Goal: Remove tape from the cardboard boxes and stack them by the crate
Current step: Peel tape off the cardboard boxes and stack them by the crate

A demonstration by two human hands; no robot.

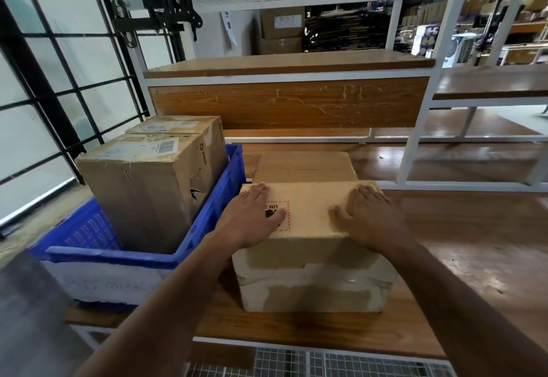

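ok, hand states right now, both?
Left hand: open, palm flat on the cardboard box, holding nothing.
Right hand: open, flat on the same box top, holding nothing.

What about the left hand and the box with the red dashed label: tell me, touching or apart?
Touching. The head view shows the left hand lying flat on top of the labelled box, fingers covering part of the label.

Daylight is coming in softly through the frosted window panes on the left, leaving the scene evenly lit rather than bright. The wooden table is catching a pale sheen on its right side. Soft shadows are lying under the forearms and at the base of the near cardboard box, whose clear tape is glinting faintly. Straight shelf rails are bowing toward the edges. The far shelving is smearing, possibly from head motion.
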